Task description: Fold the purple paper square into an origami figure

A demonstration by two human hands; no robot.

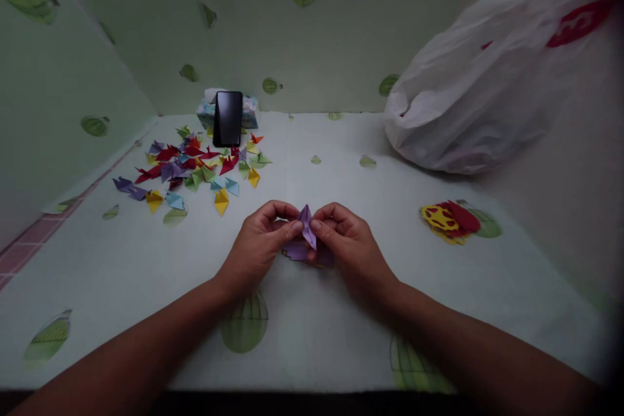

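A small folded purple paper, diamond-shaped with pointed ends, is held upright between my two hands near the middle of the view. My left hand pinches its left side between thumb and fingers. On its right side, my right hand grips it the same way. Beneath the hands, purple paper lies on the table, partly hidden by the fingers.
Many colourful folded paper pieces are spread at the back left. A black phone leans on a tissue box. Red and yellow paper cut-outs lie at the right, before a large white plastic bag.
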